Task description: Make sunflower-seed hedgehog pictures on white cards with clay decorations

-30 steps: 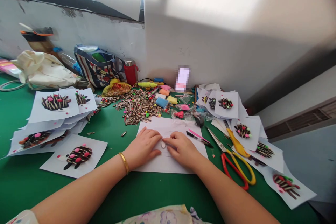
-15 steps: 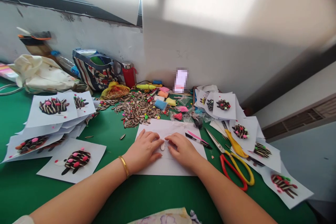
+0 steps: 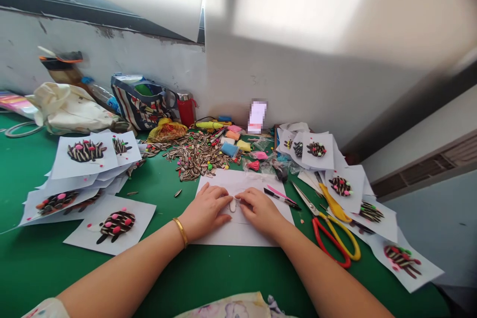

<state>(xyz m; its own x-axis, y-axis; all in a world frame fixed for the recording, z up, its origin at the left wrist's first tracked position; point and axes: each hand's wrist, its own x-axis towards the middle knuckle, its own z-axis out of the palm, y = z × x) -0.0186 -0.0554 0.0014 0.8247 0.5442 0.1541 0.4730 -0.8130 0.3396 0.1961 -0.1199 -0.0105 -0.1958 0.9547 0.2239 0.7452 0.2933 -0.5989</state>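
A small white oval piece (image 3: 233,205), perhaps modelling clay, lies on a white sheet of paper (image 3: 223,233) between my hands. My left hand (image 3: 208,208) rests on the sheet's left half, fingers stretched toward the piece and thumb apart below them. From the other side, my right hand (image 3: 261,212) reaches in with bent fingers, index finger and thumb apart. Its fingertips are at the piece's edge; whether they touch it is hard to tell. Just beyond my right hand lie a black pen (image 3: 281,198) and a pink pen (image 3: 278,191).
Red-and-yellow scissors (image 3: 328,231) and a yellow utility knife (image 3: 333,201) lie at right. Sunflower seeds (image 3: 201,151) and coloured clay packets (image 3: 229,149) spread behind the paper. Seed-hedgehog cards stack at left (image 3: 85,174) and right (image 3: 346,203). A phone (image 3: 257,115) leans on the wall.
The view has shifted slightly, so things on the left appear a little further right. Both hands keep nearly the same pose around the white piece.
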